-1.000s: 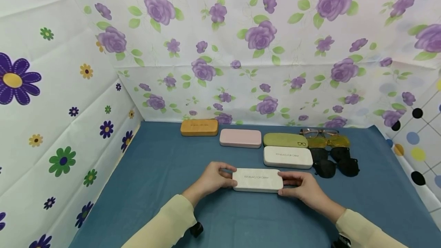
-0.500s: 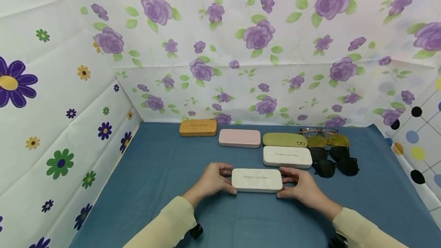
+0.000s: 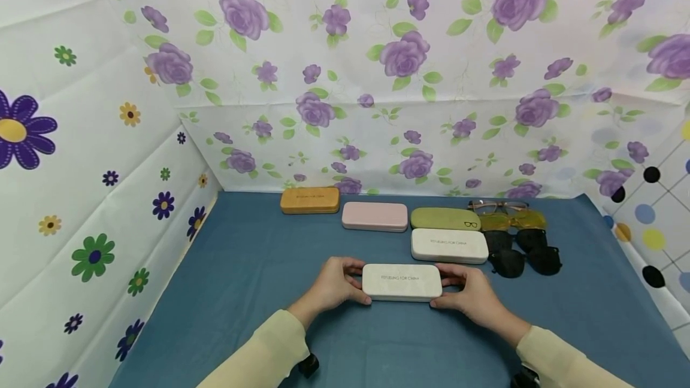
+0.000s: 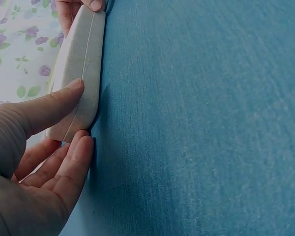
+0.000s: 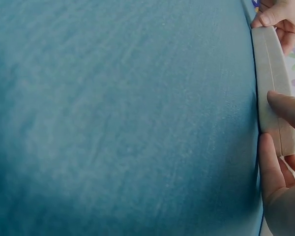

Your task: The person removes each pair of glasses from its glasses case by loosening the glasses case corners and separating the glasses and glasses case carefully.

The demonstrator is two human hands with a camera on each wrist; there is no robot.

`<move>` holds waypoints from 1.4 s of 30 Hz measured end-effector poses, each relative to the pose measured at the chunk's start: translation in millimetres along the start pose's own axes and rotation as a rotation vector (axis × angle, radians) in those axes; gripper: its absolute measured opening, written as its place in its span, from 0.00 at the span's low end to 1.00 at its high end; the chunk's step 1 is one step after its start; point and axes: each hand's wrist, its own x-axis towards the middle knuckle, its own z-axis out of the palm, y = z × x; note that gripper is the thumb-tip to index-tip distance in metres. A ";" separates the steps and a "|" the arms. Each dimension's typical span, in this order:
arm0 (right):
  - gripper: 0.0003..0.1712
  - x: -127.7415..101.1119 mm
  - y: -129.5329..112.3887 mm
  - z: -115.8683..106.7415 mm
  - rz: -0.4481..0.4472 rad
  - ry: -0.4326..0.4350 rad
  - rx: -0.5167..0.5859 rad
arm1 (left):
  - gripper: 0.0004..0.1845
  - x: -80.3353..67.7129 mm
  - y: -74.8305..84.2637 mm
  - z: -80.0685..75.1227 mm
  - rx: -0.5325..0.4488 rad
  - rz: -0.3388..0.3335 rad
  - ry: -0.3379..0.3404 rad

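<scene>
A white glasses case (image 3: 402, 293) with small printed lettering lies closed on the blue cloth, its long side facing me. My left hand (image 3: 335, 283) holds its left end, thumb at the front corner and fingers round the end. At the right end, my right hand (image 3: 474, 293) grips it the same way. In the left wrist view, the left thumb presses the front side of the case (image 4: 91, 54) across the lid seam. The right wrist view shows the right thumb on the front of the case (image 5: 266, 64), fingertips at its end.
Behind it sits a second white glasses case (image 3: 449, 250), against a green case (image 3: 439, 218). A pink case (image 3: 374, 216) and an orange case (image 3: 309, 201) stand farther left. Yellow-lensed glasses (image 3: 512, 221), black sunglasses (image 3: 544, 261) and clear glasses (image 3: 498, 206) lie at the right. Floral sheets border the cloth.
Both thumbs have shifted from the ends of the white case to its front corners. The right fingers have come down off its top edge to the side. The case has barely moved.
</scene>
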 end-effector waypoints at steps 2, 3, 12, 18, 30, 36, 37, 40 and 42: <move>0.44 1.1 -0.5 0.5 0.000 0.005 0.008 | 0.37 0.9 -0.3 -1.3 0.004 0.002 0.002; 0.44 1.8 -0.9 1.0 -0.004 0.006 0.005 | 0.37 1.5 -0.8 -2.1 0.010 0.006 0.005; 0.45 13.6 -21.1 9.4 -0.041 0.068 -0.017 | 0.37 6.2 4.6 -23.6 0.033 0.003 0.039; 0.46 31.1 -44.1 15.4 -0.092 0.075 0.013 | 0.38 16.8 13.1 -48.3 0.011 -0.005 0.082; 0.44 63.4 -69.1 38.4 -0.113 0.127 -0.093 | 0.37 41.1 3.4 -75.5 -0.021 -0.013 0.121; 0.39 70.7 -77.1 49.5 -0.126 0.132 -0.187 | 0.36 48.9 -3.5 -78.2 -0.022 -0.033 0.129; 0.37 72.3 -78.0 50.7 -0.126 0.136 -0.222 | 0.35 50.0 -4.5 -78.6 -0.020 -0.039 0.130; 0.30 75.8 -81.7 53.7 -0.131 0.150 -0.332 | 0.35 52.3 -7.2 -79.3 -0.011 -0.049 0.122; 0.25 78.0 -84.6 55.0 -0.125 0.154 -0.411 | 0.35 53.3 -8.5 -79.7 0.001 -0.055 0.115</move>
